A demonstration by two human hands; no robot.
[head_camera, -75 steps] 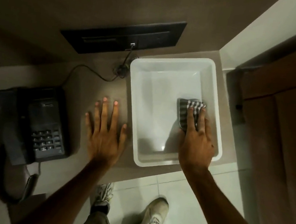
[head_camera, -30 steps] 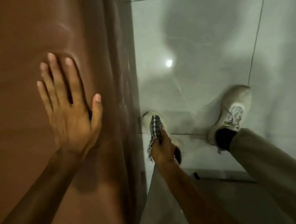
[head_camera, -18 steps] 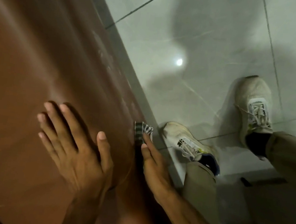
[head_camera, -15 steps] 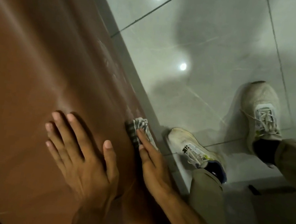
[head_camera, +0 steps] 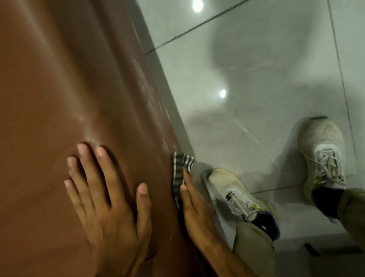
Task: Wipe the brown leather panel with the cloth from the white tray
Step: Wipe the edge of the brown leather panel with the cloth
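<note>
**Cloth pressed flat to the panel's edge, other hand bracing**

The checked cloth (head_camera: 180, 173) lies against the brown leather panel (head_camera: 51, 88) near its right edge, just above the grey strip that borders the tiled floor (head_camera: 269, 56). The right hand (head_camera: 195, 212) holds it there with fingers straight and close together, laid flat over the fabric rather than pinching it; a flat palm likely spreads pressure so the cloth drags evenly along the leather. Part of the cloth sticks out beyond the fingertips, and how much is trapped under the palm cannot be seen.

The left hand (head_camera: 108, 200) rests open on the panel beside it, fingers spread and thumb out toward the cloth, holding nothing. It appears to steady the person, and perhaps the soft surface, which dimples under the fingertips.

Pale scuffs show along the panel's edge above the cloth, a probable target for the wiping. Two worn pale sneakers (head_camera: 236, 196) stand on the floor close by.
</note>
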